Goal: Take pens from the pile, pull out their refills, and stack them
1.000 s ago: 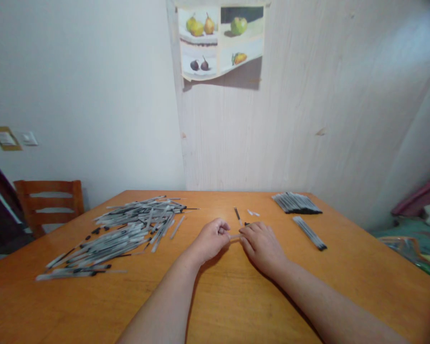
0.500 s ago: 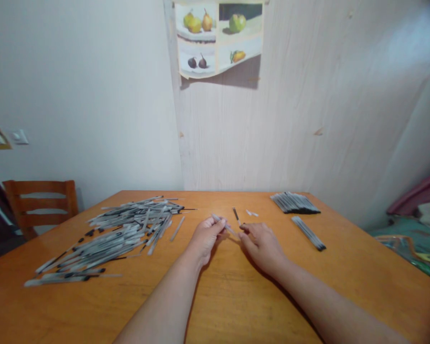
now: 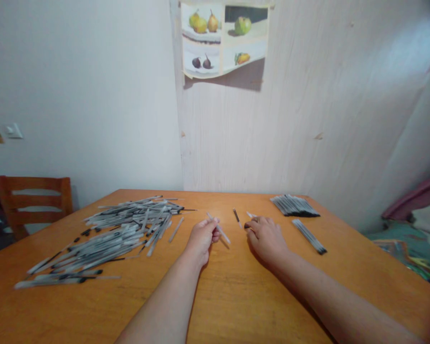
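Note:
My left hand (image 3: 203, 236) is closed on a clear pen barrel (image 3: 218, 228) and holds it slanted just above the wooden table (image 3: 236, 296). My right hand (image 3: 266, 237) rests on the table to its right with the fingers curled over a small black piece (image 3: 247, 224); whether it grips that piece I cannot make out. A loose black refill (image 3: 236, 215) and a small clear piece (image 3: 251, 214) lie just beyond the fingertips.
A big loose heap of grey pen parts (image 3: 118, 231) covers the table's left side. A neat stack of pens (image 3: 294, 205) and a short row of pens (image 3: 310, 236) lie at the right. A wooden chair (image 3: 30, 198) stands at the far left.
My hands were joined on the barrel a second ago; now they are apart. The left hand has lifted the barrel up and left, the right hand has slid forward to the black piece.

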`<state>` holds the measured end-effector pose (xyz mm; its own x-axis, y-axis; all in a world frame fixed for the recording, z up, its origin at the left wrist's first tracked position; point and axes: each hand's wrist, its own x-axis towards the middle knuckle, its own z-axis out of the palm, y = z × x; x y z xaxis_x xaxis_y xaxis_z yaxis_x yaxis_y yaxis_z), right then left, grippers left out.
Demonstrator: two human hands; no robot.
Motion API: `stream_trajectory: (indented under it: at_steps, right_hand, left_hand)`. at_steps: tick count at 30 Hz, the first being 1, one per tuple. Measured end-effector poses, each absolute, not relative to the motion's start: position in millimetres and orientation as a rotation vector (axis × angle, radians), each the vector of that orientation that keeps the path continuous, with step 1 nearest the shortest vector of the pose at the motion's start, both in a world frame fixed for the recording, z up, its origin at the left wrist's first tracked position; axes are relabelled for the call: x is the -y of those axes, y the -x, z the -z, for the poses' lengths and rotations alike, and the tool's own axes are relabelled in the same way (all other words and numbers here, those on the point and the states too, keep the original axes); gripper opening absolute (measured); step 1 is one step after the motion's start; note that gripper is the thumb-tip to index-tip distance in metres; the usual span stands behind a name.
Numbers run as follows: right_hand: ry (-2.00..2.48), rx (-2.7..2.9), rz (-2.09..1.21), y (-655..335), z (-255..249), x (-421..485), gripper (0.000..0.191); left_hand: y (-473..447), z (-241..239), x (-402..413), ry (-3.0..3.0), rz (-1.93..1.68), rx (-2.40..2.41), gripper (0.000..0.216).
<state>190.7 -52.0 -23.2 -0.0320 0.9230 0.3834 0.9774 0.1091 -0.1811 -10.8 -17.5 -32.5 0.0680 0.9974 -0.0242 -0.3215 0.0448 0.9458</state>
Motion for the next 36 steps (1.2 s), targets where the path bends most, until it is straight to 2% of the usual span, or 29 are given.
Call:
stream_trajectory:
  at_steps: [18,25,36]
  right_hand:
    - [1.944,2.142,0.263,-173.6,34.5,-0.5,0.045]
    - [1.897,2.161,0.177,-168.7,32.2,0.4,0.04]
    - [1.983,2.058,0.305,-151.8,22.4,-2.7,0.035]
  left_hand:
    - [6.4,34.7,17.4,-0.993,-1.252,-0.978,0.033]
    - [6.3,34.3,17.6,-0.998,-1.242,-1.006,0.033]
    - [6.8,35.0,16.9,-0.982,-1.241,-1.005,0.034]
